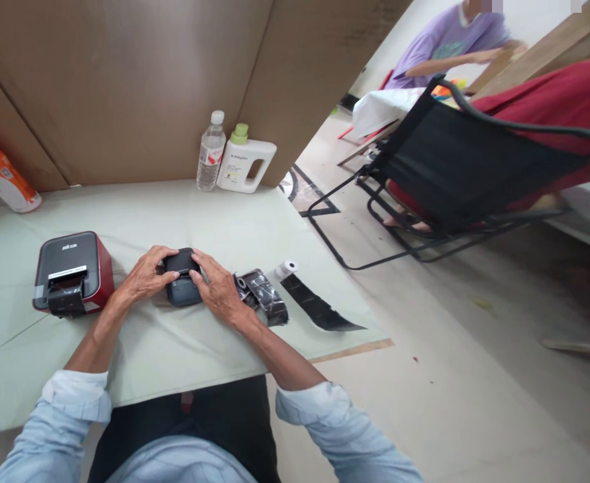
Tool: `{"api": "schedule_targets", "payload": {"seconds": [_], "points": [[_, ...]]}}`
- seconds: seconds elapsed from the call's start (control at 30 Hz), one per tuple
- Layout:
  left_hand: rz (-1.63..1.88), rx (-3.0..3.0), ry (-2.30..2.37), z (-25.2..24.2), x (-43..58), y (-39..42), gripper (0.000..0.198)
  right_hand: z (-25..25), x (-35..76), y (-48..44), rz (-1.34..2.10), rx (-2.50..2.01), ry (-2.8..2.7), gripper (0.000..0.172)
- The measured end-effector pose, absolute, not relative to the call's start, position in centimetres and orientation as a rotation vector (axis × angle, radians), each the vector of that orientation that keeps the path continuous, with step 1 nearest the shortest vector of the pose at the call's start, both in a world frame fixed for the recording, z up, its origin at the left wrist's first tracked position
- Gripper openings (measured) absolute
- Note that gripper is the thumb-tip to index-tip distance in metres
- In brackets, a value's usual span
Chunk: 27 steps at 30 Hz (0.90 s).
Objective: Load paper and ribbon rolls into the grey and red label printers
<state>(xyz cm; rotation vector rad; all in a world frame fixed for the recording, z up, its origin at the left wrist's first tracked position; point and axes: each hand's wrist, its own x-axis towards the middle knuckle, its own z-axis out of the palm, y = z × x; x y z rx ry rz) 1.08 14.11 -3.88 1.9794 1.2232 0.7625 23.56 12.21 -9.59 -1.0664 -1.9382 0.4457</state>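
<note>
A small black portable label printer (184, 290) lies on the cloth-covered table, gripped from both sides. My left hand (146, 274) holds its left edge, thumb across the top and fingers at the far side. My right hand (217, 285) grips the right edge in the same way, thumb on top. Close to my right wrist lie black strips of label roll (267, 295). Beyond them a white paper roll (287, 270) trails a long black strip (317, 307). Left of my left hand stands a larger black and red label printer (73, 272) with a black strip coming out of its front.
Against the brown panel (138, 87) stand a water bottle (211, 154) and a white jug with a green cap (247, 161). An orange bottle (3, 171) leans at the far left. Past the table's right edge are a black folding chair (456, 161) and a seated person (440, 50).
</note>
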Motion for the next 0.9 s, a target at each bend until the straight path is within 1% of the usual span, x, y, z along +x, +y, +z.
{"api": "schedule_targets", "payload": {"seconds": [0.13, 0.33, 0.57, 0.7, 0.83, 0.9], "points": [[0.763, 2.003, 1.229, -4.0, 1.1, 14.1, 0.045, -9.6, 23.5, 12.2, 0.481, -1.085, -1.918, 0.042], [0.804, 2.056, 1.277, -4.4, 1.4, 14.0, 0.037, -9.9, 23.4, 12.1, 0.511, -1.053, -1.878, 0.041], [0.769, 2.112, 1.385, -4.1, 2.3, 13.8, 0.035, -10.1, 23.1, 11.8, 0.556, -1.069, -1.818, 0.042], [0.807, 2.116, 1.351, -4.2, 2.2, 13.5, 0.035, -10.1, 23.0, 11.8, 0.611, -1.058, -1.798, 0.044], [0.890, 2.087, 1.330, -4.7, 2.0, 13.2, 0.038, -10.1, 22.7, 11.7, 0.646, -1.087, -1.775, 0.052], [0.855, 2.057, 1.335, -4.9, 1.9, 13.2, 0.046, -10.2, 22.6, 11.5, 0.663, -1.122, -1.757, 0.060]]}}
